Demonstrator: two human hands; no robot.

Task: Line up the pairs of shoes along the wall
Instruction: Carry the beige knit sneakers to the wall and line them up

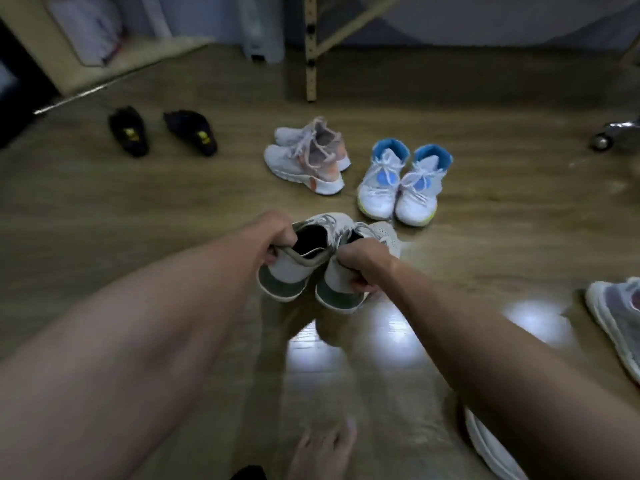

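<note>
I hold a pair of beige sneakers with grey-green heels above the wooden floor, heels toward me. My left hand (277, 239) grips the heel collar of the left sneaker (294, 268). My right hand (360, 261) grips the heel of the right sneaker (341, 292). Beyond them on the floor stand a white and blue high-top pair (401, 188), toes toward me, and a white and pink pair (308, 157) lying side by side. Two black shoes with yellow marks (162, 133) sit apart at the far left.
A grey-white sneaker (616, 317) lies at the right edge, another white shoe (491, 448) at the lower right. A wooden post (310, 46) stands at the back, a chair caster (606, 138) at far right. My bare foot (322, 448) shows at the bottom.
</note>
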